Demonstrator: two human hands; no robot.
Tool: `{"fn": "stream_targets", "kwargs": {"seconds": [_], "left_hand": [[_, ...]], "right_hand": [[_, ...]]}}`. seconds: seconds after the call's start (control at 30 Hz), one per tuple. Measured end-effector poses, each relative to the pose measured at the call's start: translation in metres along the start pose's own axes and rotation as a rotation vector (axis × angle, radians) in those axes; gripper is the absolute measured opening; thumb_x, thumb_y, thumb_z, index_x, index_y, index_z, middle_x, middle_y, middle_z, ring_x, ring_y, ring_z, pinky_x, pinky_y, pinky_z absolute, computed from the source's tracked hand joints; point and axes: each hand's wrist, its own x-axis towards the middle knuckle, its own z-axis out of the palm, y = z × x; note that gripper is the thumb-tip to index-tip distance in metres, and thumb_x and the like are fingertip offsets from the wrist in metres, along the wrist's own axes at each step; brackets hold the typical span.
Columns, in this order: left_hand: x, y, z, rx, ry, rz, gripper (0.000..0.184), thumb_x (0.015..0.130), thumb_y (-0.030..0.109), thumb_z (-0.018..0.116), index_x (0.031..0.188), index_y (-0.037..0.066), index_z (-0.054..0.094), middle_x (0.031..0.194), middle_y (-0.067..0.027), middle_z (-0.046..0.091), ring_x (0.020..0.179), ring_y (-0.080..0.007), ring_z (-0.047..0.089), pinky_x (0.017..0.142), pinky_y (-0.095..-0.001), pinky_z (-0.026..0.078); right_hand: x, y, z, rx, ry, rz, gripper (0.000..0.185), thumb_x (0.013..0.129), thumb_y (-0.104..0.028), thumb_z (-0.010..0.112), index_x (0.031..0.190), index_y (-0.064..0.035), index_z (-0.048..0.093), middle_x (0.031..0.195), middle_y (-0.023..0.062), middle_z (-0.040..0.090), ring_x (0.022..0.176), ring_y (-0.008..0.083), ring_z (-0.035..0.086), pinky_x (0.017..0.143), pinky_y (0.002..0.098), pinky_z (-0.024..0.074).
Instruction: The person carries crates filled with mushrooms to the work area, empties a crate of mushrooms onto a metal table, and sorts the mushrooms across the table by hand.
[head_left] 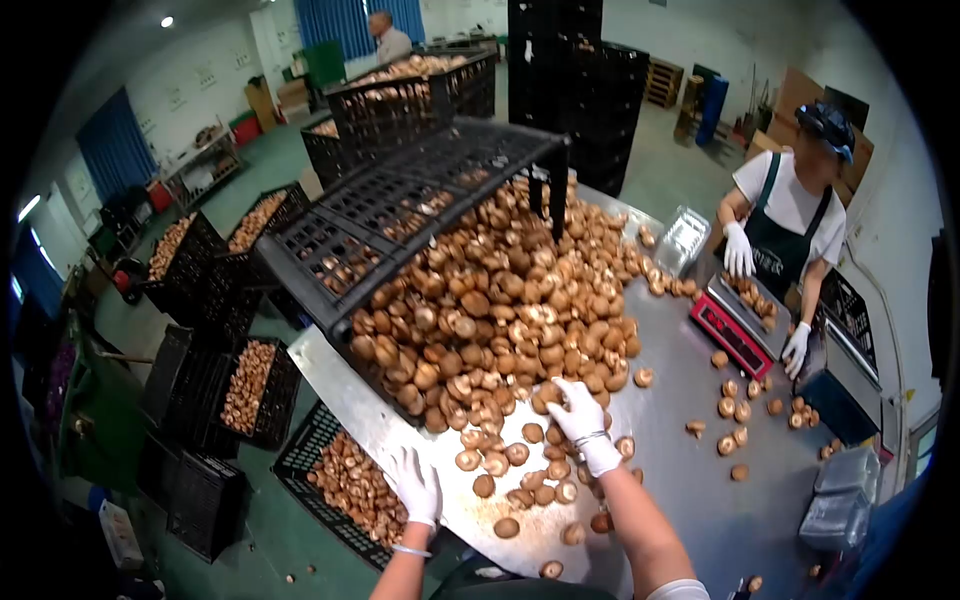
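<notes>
A large heap of brown shiitake mushrooms (pixel 490 290) spreads over the metal table (pixel 660 390), spilling from a tilted black crate (pixel 400 215). At the near edge of the heap, my right hand (pixel 583 420), in a white glove, has its thumb and fingers around a mushroom (pixel 545 396). My left hand (pixel 413 485), also gloved, is at the table's left edge with its fingers stretched out and nothing in them. Below it, a dark green crate (pixel 300 455) on the floor side contains more mushrooms. Several loose mushrooms lie between my two hands.
Across the table a co-worker (pixel 795 215) in white gloves handles mushrooms on a red scale (pixel 732 335). Clear plastic trays (pixel 842 500) are stacked at the right. Filled black crates (pixel 262 395) stand on the left floor. Another person (pixel 388 38) is at the back.
</notes>
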Motion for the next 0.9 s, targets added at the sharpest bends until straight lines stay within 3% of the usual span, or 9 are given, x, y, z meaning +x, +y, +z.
{"fn": "stream_targets", "kwargs": {"seconds": [0.07, 0.17, 0.2, 0.3, 0.37, 0.43, 0.5, 0.57, 0.9], "left_hand": [[-0.001, 0.010, 0.000, 0.017, -0.003, -0.056, 0.050, 0.083, 0.025, 0.055, 0.126, 0.000, 0.049, 0.138, -0.0177, 0.041, 0.136, -0.0365, 0.022, 0.111, -0.0521, 0.007], [-0.002, 0.014, -0.002, 0.044, 0.003, -0.059, 0.047, 0.083, 0.028, 0.054, 0.124, 0.003, 0.051, 0.137, -0.0161, 0.043, 0.136, -0.0362, 0.023, 0.111, -0.0540, 0.006], [-0.001, 0.014, -0.001, 0.044, 0.006, -0.056, 0.046, 0.084, 0.028, 0.054, 0.123, 0.003, 0.052, 0.137, -0.0156, 0.043, 0.136, -0.0359, 0.024, 0.110, -0.0544, 0.006], [-0.003, 0.010, 0.001, 0.049, 0.020, -0.056, 0.045, 0.085, 0.030, 0.054, 0.121, 0.005, 0.054, 0.136, -0.0148, 0.045, 0.136, -0.0352, 0.025, 0.110, -0.0553, 0.007], [-0.003, 0.008, 0.001, 0.055, 0.033, -0.049, 0.044, 0.085, 0.030, 0.054, 0.121, 0.005, 0.054, 0.135, -0.0144, 0.045, 0.135, -0.0348, 0.025, 0.110, -0.0557, 0.007], [-0.003, 0.005, 0.004, 0.060, 0.032, -0.030, 0.042, 0.086, 0.031, 0.054, 0.119, 0.006, 0.056, 0.134, -0.0140, 0.046, 0.135, -0.0341, 0.026, 0.110, -0.0560, 0.007], [-0.002, 0.004, 0.006, 0.058, 0.061, -0.035, 0.040, 0.086, 0.031, 0.054, 0.118, 0.006, 0.057, 0.133, -0.0129, 0.047, 0.134, -0.0338, 0.027, 0.110, -0.0559, 0.008], [-0.003, 0.003, 0.006, 0.070, 0.039, -0.021, 0.039, 0.086, 0.031, 0.054, 0.117, 0.007, 0.058, 0.132, -0.0116, 0.048, 0.134, -0.0335, 0.027, 0.110, -0.0561, 0.009], [-0.004, 0.001, 0.007, 0.033, 0.097, 0.003, 0.036, 0.086, 0.030, 0.054, 0.112, 0.006, 0.061, 0.129, -0.0124, 0.050, 0.132, -0.0330, 0.030, 0.109, -0.0532, 0.012]], "right_hand": [[0.018, 0.000, 0.018, -0.275, -0.194, 0.056, 0.060, 0.072, -0.031, 0.072, 0.127, -0.0252, 0.050, 0.112, 0.0134, 0.053, 0.090, 0.0320, 0.061, 0.075, 0.0431, 0.0504], [0.023, -0.024, 0.018, -0.419, -0.329, 0.087, 0.056, 0.071, -0.032, 0.073, 0.123, -0.0246, 0.052, 0.114, 0.0159, 0.047, 0.093, 0.0354, 0.059, 0.078, 0.0451, 0.0507], [0.017, -0.024, 0.023, -0.484, -0.274, 0.029, 0.053, 0.071, -0.031, 0.073, 0.120, -0.0276, 0.053, 0.113, 0.0137, 0.047, 0.093, 0.0339, 0.058, 0.072, 0.0449, 0.0525], [0.006, -0.014, 0.028, -0.493, -0.199, -0.008, 0.057, 0.069, -0.027, 0.073, 0.122, -0.0292, 0.051, 0.117, 0.0147, 0.046, 0.096, 0.0347, 0.055, 0.073, 0.0448, 0.0522], [0.005, -0.015, 0.024, -0.459, -0.275, 0.047, 0.057, 0.070, -0.021, 0.070, 0.124, -0.0296, 0.051, 0.121, 0.0152, 0.047, 0.099, 0.0350, 0.055, 0.077, 0.0450, 0.0509], [0.003, -0.001, 0.021, -0.305, -0.301, -0.083, 0.059, 0.072, -0.023, 0.069, 0.126, -0.0282, 0.049, 0.119, 0.0138, 0.050, 0.102, 0.0342, 0.055, 0.082, 0.0435, 0.0496], [-0.001, 0.004, 0.017, -0.395, -0.320, -0.132, 0.060, 0.072, -0.023, 0.068, 0.128, -0.0265, 0.048, 0.116, 0.0140, 0.053, 0.102, 0.0346, 0.056, 0.083, 0.0429, 0.0492], [-0.001, 0.005, 0.019, -0.399, -0.341, -0.017, 0.062, 0.072, -0.022, 0.068, 0.130, -0.0312, 0.046, 0.118, 0.0118, 0.053, 0.103, 0.0340, 0.056, 0.086, 0.0461, 0.0463], [-0.007, -0.015, 0.015, -0.388, -0.525, -0.168, 0.065, 0.070, -0.023, 0.070, 0.130, -0.0279, 0.047, 0.108, 0.0177, 0.058, 0.094, 0.0358, 0.060, 0.079, 0.0422, 0.0497]]}}
